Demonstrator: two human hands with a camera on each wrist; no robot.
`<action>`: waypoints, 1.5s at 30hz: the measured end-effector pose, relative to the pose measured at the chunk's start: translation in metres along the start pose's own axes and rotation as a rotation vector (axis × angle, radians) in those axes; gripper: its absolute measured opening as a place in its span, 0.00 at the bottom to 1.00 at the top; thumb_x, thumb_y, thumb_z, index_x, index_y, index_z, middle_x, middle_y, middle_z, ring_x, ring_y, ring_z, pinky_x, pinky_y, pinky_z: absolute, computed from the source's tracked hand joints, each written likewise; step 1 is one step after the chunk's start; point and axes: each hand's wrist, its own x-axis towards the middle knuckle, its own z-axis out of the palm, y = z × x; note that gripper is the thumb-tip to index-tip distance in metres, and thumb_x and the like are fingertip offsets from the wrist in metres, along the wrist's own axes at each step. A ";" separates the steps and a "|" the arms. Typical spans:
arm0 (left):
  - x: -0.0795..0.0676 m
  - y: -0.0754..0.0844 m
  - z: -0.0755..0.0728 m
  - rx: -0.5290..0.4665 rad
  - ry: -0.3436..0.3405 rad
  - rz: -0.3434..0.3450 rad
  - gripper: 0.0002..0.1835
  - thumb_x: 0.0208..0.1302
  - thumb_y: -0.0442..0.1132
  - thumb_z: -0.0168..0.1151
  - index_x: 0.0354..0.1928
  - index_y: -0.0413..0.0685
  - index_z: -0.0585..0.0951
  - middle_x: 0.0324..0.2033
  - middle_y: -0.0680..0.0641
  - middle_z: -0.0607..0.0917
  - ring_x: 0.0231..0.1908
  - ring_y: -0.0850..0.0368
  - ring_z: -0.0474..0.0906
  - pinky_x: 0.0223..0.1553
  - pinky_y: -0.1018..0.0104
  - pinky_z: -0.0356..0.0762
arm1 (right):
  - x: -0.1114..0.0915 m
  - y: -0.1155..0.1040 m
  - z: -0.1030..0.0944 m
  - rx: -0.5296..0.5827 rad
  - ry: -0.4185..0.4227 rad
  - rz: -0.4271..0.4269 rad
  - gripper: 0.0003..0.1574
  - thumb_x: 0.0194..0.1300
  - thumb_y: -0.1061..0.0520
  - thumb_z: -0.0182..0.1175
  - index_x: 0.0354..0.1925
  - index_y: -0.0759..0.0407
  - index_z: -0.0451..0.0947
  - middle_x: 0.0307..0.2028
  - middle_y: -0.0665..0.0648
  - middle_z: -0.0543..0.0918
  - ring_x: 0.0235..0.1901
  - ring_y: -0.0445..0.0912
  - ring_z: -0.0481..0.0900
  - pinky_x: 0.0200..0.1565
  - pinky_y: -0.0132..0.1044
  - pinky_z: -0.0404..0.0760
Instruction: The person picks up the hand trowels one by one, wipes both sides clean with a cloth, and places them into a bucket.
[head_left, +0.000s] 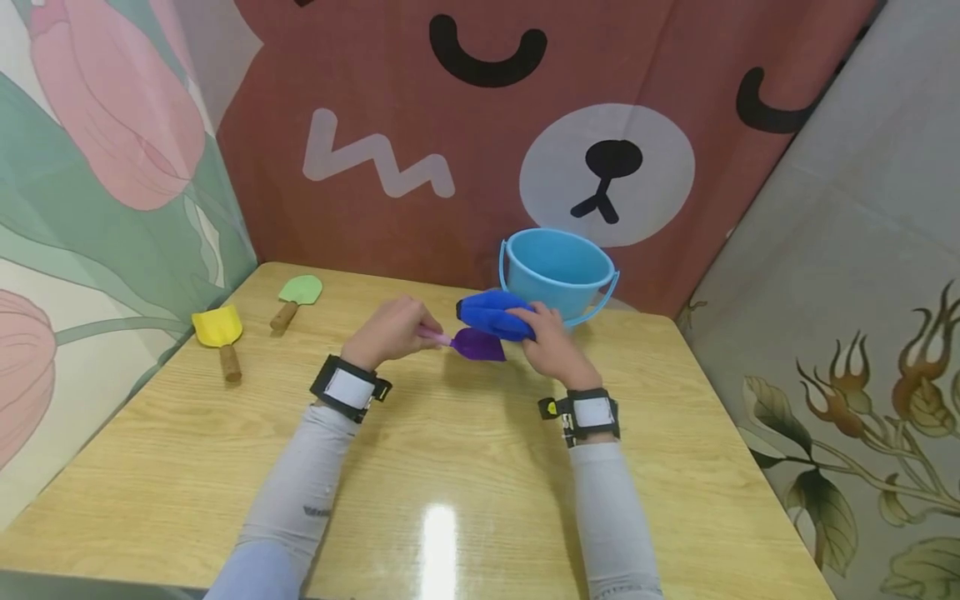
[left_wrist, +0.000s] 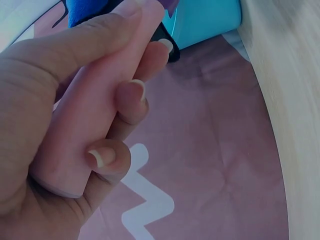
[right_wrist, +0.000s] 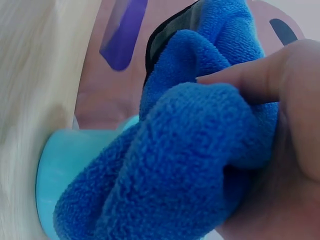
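Left hand [head_left: 388,333] grips a purple shovel [head_left: 467,342] — long axis sideways, blade [head_left: 482,344] rightward — right hand [head_left: 561,350] clutches blue cloth [head_left: 491,313].

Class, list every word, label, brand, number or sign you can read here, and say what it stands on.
Readable text: none.
Left sleeve: dark marks like lettering, too blurred to read.
Right sleeve: faint marks near the cuff's far end, too small.
Right wristband: tiny yellow mark, unclear.

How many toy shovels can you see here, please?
3: the purple shovel in the left hand, the yellow shovel by the left edge of the table, and the green shovel farther back. Any deep in the bucket would be hidden.
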 end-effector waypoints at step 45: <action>0.005 0.002 0.006 0.012 -0.006 0.030 0.04 0.59 0.44 0.77 0.29 0.55 0.92 0.24 0.60 0.87 0.25 0.67 0.79 0.31 0.64 0.78 | 0.004 -0.028 0.023 -0.050 -0.215 -0.038 0.33 0.66 0.70 0.54 0.69 0.60 0.73 0.74 0.68 0.64 0.69 0.67 0.59 0.69 0.61 0.63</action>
